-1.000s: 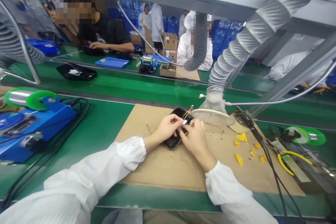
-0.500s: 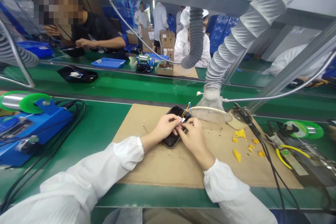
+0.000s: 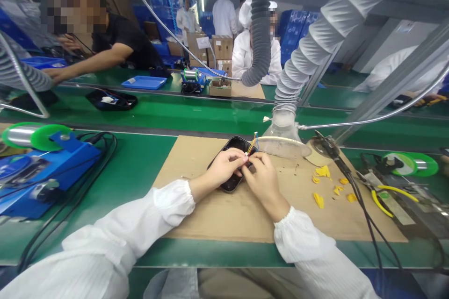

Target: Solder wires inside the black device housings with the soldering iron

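Observation:
A black plastic housing point(image 3: 233, 182) lies on the cardboard sheet point(image 3: 210, 224), under both hands. Above it, my left hand point(image 3: 228, 167) pinches a small white connector point(image 3: 246, 154) between thumb and forefinger. My right hand point(image 3: 261, 175) is closed close against the left, its fingertips meeting at the same wires. Whatever those fingertips grip is too small to make out. Yellow, red and blue wires point(image 3: 253, 142) rise from between the hands, ending in another white plug. The inside of the housing is largely covered by my hands.
A fume hood point(image 3: 284, 145) on a ribbed duct stands just behind the housing. Yellow scraps point(image 3: 322, 172), yellow-handled pliers point(image 3: 382, 201) and black cables point(image 3: 363, 205) lie to the right. A blue solder feeder point(image 3: 52, 177) sits left. Another black housing point(image 3: 111, 100) rests on the green belt; co-workers sit beyond.
The view has shifted slightly. Both hands stay together at the wires, with fingers a little shifted. The co-worker in black has stretched an arm to the left. The housing on the belt has moved slightly right.

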### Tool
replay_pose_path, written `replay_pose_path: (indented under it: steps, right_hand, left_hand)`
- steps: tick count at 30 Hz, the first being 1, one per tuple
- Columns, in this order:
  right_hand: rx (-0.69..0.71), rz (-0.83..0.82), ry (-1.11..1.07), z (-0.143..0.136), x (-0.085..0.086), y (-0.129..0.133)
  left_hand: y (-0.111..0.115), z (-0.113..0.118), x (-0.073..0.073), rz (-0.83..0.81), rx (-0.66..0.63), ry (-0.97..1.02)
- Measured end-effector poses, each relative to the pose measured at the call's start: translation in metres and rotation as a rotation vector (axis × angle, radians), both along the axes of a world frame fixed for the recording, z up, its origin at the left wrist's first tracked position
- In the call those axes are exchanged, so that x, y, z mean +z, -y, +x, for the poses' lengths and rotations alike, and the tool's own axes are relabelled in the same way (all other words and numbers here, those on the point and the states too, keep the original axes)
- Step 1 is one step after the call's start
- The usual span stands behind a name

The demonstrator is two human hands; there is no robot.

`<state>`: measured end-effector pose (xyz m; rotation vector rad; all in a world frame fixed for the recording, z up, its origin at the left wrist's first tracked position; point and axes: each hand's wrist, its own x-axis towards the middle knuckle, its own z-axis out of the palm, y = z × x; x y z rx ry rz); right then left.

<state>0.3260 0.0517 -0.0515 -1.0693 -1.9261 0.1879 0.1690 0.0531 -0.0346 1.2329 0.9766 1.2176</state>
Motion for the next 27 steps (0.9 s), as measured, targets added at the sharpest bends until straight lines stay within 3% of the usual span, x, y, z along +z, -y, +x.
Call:
replay_pose_path:
  steps: [5, 8, 14, 16, 18, 22, 24, 27]
  right_hand:
    - [0.050, -0.033, -0.070, 0.003, 0.004, 0.004]
    - [0.097, -0.079, -0.133, 0.006, 0.007, 0.002]
    - [0.113, -0.214, -0.322, 0.012, 0.010, -0.004]
    - [0.117, -0.227, -0.357, 0.014, 0.008, -0.005]
    - [0.160, -0.268, -0.357, 0.016, 0.006, -0.005]
    - [0.262, -0.440, -0.345, 0.021, 0.003, -0.007]
    - [0.277, -0.494, -0.352, 0.024, 0.005, -0.009]
    - [0.313, -0.554, -0.376, 0.030, 0.011, -0.014]
  left_hand:
    - [0.000, 0.002, 0.003, 0.086, -0.022, -0.032]
    - [-0.003, -0.007, 0.018, 0.144, -0.051, -0.082]
    - [0.012, -0.032, 0.060, 0.653, 0.156, -0.420]
    - [0.020, -0.027, 0.065, 0.769, 0.060, -0.494]
    - [0.021, -0.015, 0.066, 0.837, -0.115, -0.529]
    - [0.002, 0.008, 0.069, 0.907, -0.470, -0.742]
    - [-0.011, 0.009, 0.074, 0.925, -0.552, -0.896]
    - [-0.021, -0.003, 0.081, 0.898, -0.575, -1.056]
